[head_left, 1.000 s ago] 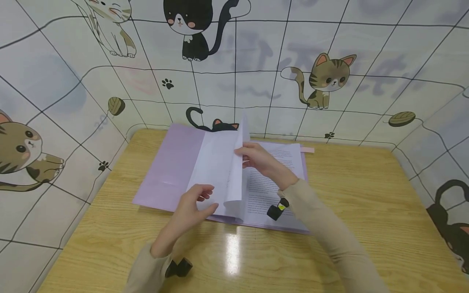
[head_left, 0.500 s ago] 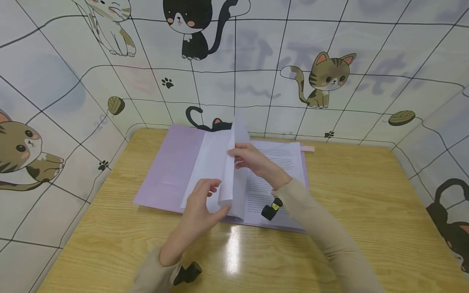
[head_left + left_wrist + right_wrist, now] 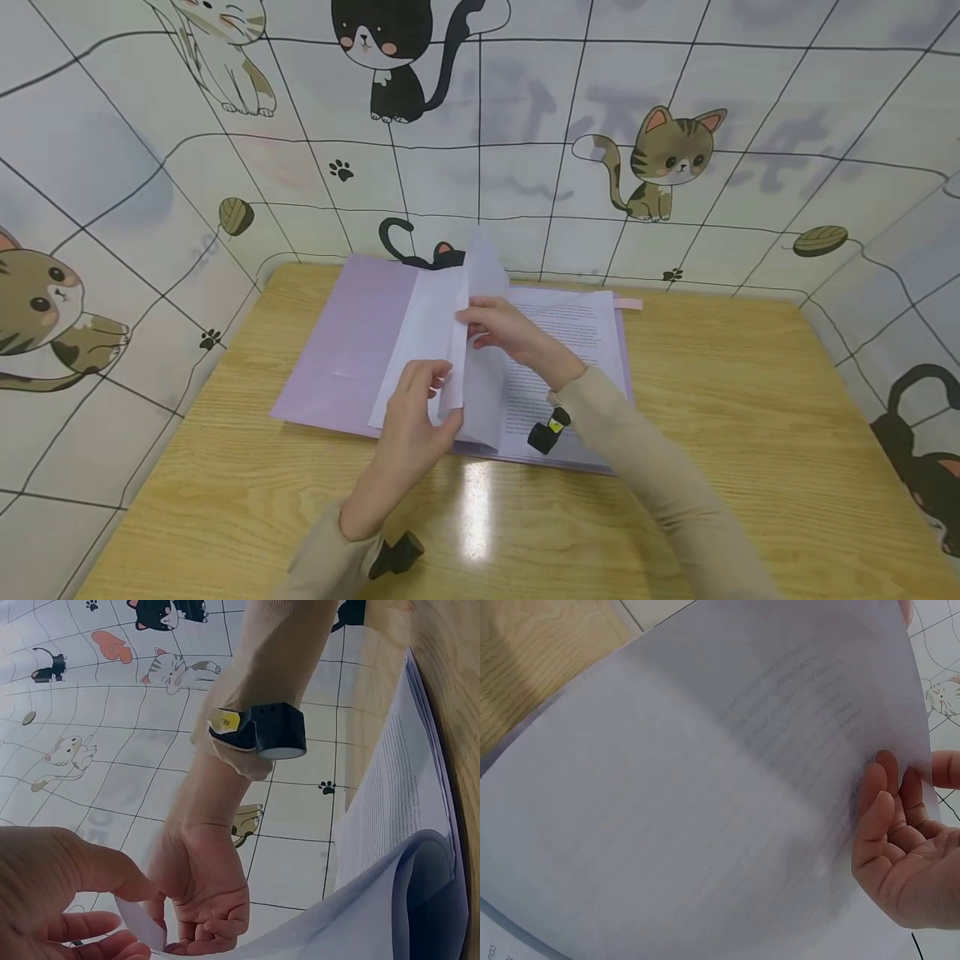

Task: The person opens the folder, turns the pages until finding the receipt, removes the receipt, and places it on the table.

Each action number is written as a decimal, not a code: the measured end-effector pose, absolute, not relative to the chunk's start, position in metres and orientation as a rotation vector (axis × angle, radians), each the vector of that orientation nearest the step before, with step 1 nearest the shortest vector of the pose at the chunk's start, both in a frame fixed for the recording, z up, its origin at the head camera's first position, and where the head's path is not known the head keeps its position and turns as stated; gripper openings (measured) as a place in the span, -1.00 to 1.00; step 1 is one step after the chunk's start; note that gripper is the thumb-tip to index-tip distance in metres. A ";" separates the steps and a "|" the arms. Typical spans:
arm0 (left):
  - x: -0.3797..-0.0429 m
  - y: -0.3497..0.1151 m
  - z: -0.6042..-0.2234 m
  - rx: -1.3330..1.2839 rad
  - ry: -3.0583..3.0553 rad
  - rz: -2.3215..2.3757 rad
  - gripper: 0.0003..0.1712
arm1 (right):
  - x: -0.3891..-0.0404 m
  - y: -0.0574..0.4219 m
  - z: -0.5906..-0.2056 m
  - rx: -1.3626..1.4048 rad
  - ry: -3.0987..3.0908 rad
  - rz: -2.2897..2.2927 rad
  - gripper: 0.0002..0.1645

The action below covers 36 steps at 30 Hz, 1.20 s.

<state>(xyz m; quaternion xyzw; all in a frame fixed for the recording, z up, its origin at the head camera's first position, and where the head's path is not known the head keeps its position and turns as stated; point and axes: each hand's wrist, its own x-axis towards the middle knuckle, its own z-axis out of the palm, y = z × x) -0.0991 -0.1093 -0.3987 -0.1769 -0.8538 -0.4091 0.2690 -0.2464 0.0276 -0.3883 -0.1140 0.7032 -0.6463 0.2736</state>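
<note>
A purple folder (image 3: 341, 350) lies spread wide on the wood-grained surface (image 3: 750, 400), its far edge close to the cat-patterned wall (image 3: 525, 183). White sheets (image 3: 412, 333) rest over part of its left side, and printed pages (image 3: 581, 337) cover the right, with a pink tab (image 3: 630, 304) jutting past their far corner. Between the two stands a raised page (image 3: 483, 383), curving up from the middle. The person's right hand (image 3: 510, 329) pinches that page near its free edge, thumb on one side and curled fingers on the other. The left hand (image 3: 412, 417) is at the nearer end of the same edge, thumb and loosely bent fingers apart with the paper between them; I can't tell how firmly it touches. Both arms wear beige sleeves (image 3: 667, 467), and a small black device (image 3: 397, 554) sits at each wrist.
</note>
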 end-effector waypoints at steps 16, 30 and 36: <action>-0.110 -0.131 -0.415 -0.396 -2.253 -1.049 -0.55 | -0.247 0.032 -0.392 -0.367 1.842 -1.721 -0.83; -0.113 -0.162 -0.440 -0.231 -2.399 -1.072 -0.50 | -0.252 0.055 -0.401 -0.337 1.880 -1.684 -0.83; -0.115 -0.168 -0.450 -0.152 -2.487 -1.073 -0.45 | -0.255 0.066 -0.405 -0.297 1.875 -1.699 -0.83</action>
